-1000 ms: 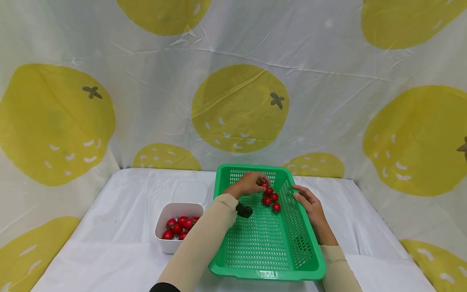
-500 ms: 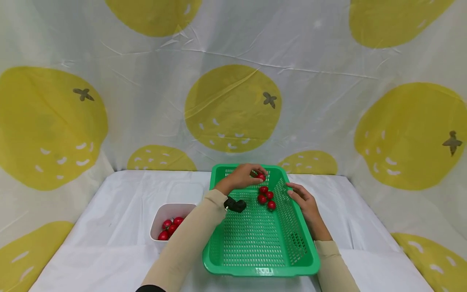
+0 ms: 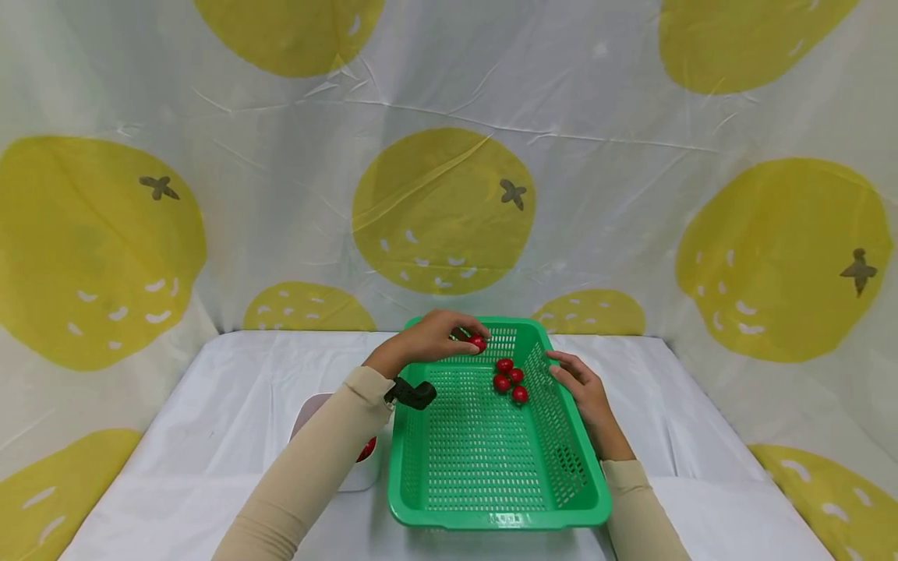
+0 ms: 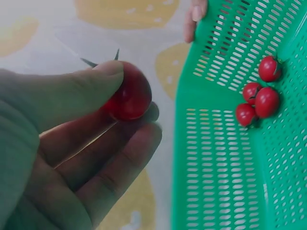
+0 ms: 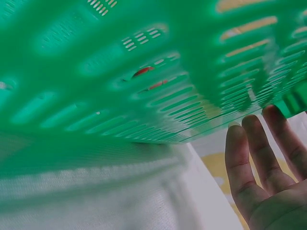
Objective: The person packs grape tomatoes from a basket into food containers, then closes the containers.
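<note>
Green basket [image 3: 501, 520]: sat in front, a white container [image 3: 359, 477] beside it on the left, partly hidden by a sleeve [image 3: 309, 460].
Right hand [image 3: 588, 396]: lay with fingers extended at the basket's right rim, well apart from the left.
Loose tomatoes [image 3: 515, 375]: four remained inside.
Left hand [image 3: 435, 340]: had swung leftward, pinching one tomato [image 3: 479, 344] above the basket's far end; this pick seemed complete.

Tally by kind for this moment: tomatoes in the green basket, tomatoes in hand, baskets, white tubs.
Tomatoes in the basket: 4
Tomato in the left hand: 1
Basket: 1
Tub: 1
Total: 7
Tub contents are mostly hidden, so uncounted.
</note>
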Tool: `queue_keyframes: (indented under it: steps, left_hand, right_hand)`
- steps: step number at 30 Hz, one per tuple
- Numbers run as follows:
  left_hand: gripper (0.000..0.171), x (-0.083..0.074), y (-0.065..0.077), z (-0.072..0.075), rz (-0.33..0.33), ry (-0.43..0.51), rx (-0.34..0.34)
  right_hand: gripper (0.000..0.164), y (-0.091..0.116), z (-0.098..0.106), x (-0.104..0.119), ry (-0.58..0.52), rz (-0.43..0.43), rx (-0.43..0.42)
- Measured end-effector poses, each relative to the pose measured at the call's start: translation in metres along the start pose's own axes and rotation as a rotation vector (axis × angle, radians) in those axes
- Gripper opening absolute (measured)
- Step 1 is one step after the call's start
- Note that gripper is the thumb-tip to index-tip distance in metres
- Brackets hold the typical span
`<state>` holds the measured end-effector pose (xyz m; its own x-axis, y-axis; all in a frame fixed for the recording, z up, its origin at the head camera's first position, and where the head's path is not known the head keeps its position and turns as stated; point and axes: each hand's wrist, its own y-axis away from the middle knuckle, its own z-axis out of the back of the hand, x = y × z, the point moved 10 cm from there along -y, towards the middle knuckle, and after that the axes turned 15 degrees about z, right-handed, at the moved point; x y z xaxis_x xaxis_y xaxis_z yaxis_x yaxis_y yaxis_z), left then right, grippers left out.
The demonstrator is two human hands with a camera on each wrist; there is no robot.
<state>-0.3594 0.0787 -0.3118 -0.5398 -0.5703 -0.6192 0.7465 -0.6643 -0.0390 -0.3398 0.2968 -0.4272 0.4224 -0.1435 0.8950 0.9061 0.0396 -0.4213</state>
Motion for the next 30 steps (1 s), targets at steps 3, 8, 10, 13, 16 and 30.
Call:
queue_keyframes:
  steps: [3,8,10,13,16,30]
  left_hand:
    - [0.028,-0.006,0.014,0.009,-0.038,-0.017,-0.007]
    - [0.025,-0.013,0.042,0.027,-0.055,-0.023,-0.023]
    - [0.025,-0.015,0.054,0.033,-0.048,-0.012,-0.017]
    - [0.025,-0.018,0.070,0.040,-0.052,-0.006,-0.002]
    - [0.024,-0.015,0.085,0.045,-0.032,-0.010,0.011]
    - [0.021,0.020,0.139,0.056,0.056,0.032,0.025]
  right_hand:
    - [0.044,-0.001,0.003,-0.011,-0.008,-0.010,-0.015]
    - [0.045,-0.001,0.005,-0.025,0.018,0.000,-0.019]
    - [0.045,-0.002,0.005,-0.024,0.030,0.017,-0.012]
    - [0.045,-0.002,0.005,-0.023,0.043,0.027,-0.003]
    - [0.045,-0.002,0.005,-0.023,0.034,0.020,-0.011]
    - [0.043,0.002,0.000,0.004,-0.032,-0.028,-0.024]
